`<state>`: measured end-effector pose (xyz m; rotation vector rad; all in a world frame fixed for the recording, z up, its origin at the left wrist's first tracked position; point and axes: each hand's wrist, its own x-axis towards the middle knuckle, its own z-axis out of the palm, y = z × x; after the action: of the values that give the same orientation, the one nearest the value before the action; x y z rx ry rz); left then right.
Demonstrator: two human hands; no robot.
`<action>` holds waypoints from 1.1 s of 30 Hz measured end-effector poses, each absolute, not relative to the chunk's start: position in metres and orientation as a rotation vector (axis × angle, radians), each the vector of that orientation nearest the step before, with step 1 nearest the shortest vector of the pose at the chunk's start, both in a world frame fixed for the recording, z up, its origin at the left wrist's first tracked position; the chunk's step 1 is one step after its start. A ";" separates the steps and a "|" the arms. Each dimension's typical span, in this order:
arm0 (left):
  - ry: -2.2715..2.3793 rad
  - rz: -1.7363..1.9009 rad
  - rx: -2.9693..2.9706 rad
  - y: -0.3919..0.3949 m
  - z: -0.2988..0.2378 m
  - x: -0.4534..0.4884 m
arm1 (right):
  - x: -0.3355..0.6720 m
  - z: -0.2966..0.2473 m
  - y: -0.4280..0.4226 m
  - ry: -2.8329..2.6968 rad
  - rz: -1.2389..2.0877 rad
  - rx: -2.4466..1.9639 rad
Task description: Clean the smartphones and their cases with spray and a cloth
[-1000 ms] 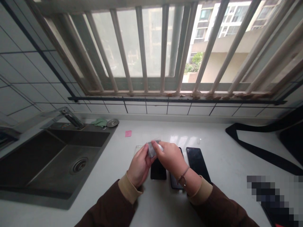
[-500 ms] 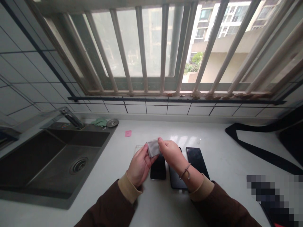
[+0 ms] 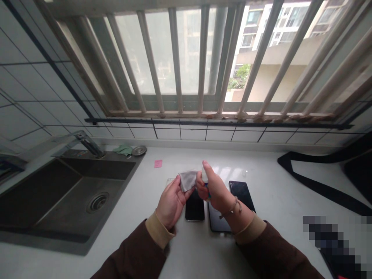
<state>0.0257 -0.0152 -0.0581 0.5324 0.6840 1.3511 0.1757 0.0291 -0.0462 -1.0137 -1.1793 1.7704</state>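
Observation:
A folded grey cloth (image 3: 188, 180) is pinched in my left hand (image 3: 171, 201), thumb on top and fingers beneath. Close to the cloth's right edge, my right hand (image 3: 216, 188) wraps round a small white bottle (image 3: 205, 177) with some blue on it; its thumb points up by the bottle's top, and most of the bottle is hidden. Under the hands lies a black phone (image 3: 194, 209) on the white counter. A dark tablet (image 3: 218, 221) rests to its right, partly covered by my right forearm. Farther right is another black phone-like device (image 3: 242, 195).
On the left is a steel sink (image 3: 116, 201) with a faucet (image 3: 90, 143). A green cloth (image 3: 123, 150) and a metal strainer (image 3: 139, 150) sit at its back corner. A pink note (image 3: 158, 163) lies behind the hands. A black strap (image 3: 314, 186) stretches across the right.
My right hand has turned and its thumb has risen off the cloth's edge; the white bottle now shows in its grip. The left hand keeps the cloth in about the same place.

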 end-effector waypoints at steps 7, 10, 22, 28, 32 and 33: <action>0.724 1.363 0.468 -0.014 -0.055 0.026 | 0.196 -0.019 0.027 -0.923 2.149 -0.436; 0.729 1.362 0.466 -0.014 -0.056 0.025 | 0.198 -0.011 0.024 -0.950 2.118 -0.484; 0.657 1.382 0.509 -0.015 -0.052 0.027 | 0.189 -0.034 0.032 -1.715 0.905 -1.198; 0.686 1.393 0.687 -0.018 -0.052 0.029 | 0.182 -0.055 0.034 -1.809 0.910 -1.250; 0.681 1.382 0.697 -0.019 -0.052 0.029 | 0.181 -0.059 0.036 -1.819 0.953 -1.242; 0.684 1.380 0.695 -0.019 -0.052 0.029 | 0.181 -0.059 0.036 -1.823 0.949 -1.240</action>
<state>0.0292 -0.0193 -0.0524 0.6946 0.6844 1.3801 0.1806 0.0356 -0.0590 -1.2401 -1.8234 0.9492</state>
